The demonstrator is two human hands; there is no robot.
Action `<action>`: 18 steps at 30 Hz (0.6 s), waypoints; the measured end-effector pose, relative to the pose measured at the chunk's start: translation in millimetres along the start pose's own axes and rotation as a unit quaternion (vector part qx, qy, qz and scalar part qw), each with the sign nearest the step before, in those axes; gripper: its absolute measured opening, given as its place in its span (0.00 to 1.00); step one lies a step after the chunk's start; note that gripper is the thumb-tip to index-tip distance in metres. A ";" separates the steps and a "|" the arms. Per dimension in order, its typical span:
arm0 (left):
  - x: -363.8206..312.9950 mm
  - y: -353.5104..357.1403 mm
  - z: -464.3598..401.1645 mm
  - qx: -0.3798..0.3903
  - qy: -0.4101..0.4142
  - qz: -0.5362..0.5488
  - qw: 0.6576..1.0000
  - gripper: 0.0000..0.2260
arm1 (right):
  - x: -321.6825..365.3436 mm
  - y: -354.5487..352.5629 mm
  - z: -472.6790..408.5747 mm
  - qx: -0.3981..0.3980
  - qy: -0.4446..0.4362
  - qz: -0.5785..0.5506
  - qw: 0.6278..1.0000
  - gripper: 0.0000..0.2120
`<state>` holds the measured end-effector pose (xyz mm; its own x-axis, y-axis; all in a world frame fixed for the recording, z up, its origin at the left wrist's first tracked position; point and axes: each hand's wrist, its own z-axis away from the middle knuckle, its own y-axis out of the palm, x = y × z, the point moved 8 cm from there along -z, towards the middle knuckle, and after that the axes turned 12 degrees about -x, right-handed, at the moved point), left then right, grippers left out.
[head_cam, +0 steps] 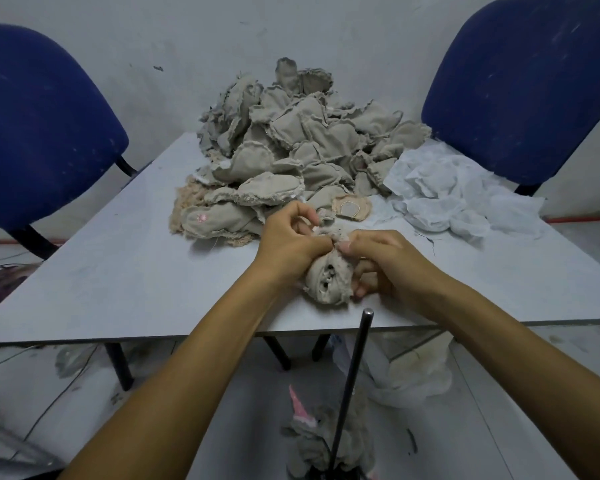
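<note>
A bunched grey-beige fabric piece [328, 282] with frayed edges lies near the front edge of the grey table [125, 278]. My left hand [290, 237] pinches its upper end with curled fingers. My right hand [378, 258] grips the same piece from the right, thumb against the top and fingers curled round its side. Behind my hands rises a large pile of similar sewn fabric pieces [291, 147]; one at the pile's front left carries a small pink paw mark [201, 218]. A round beige patch [351, 207] lies just beyond my hands.
Crumpled white gauzy cloth [458, 199] covers the table's right side. Two blue chairs [39, 129] [520, 84] flank the table against the wall. A thin dark metal rod [352, 386] stands upright in front of the table edge, over grey and pink fabric pieces [326, 441] on the floor.
</note>
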<state>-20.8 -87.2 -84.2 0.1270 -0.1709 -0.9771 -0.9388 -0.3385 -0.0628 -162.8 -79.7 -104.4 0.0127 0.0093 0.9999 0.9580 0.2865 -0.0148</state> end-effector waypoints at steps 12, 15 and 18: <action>10.4 25.5 -7.2 -0.059 -0.039 0.121 0.990 0.16 | 1.1 -22.6 -21.9 -0.051 -0.096 0.079 0.991 0.10; 14.5 33.1 -8.2 -0.043 -0.064 0.159 0.984 0.15 | 3.2 -29.3 -26.4 -0.115 -0.118 0.109 0.980 0.11; 15.7 34.7 -11.5 -0.037 -0.093 0.219 0.971 0.12 | 6.4 -29.9 -30.8 -0.167 -0.129 0.128 0.969 0.10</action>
<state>-47.7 -112.3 -99.4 -0.3448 -0.1453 -0.9273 -0.8632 -0.3389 0.3741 -182.5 -117.7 -97.4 0.2310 0.2908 0.9285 0.9729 -0.0822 -0.2162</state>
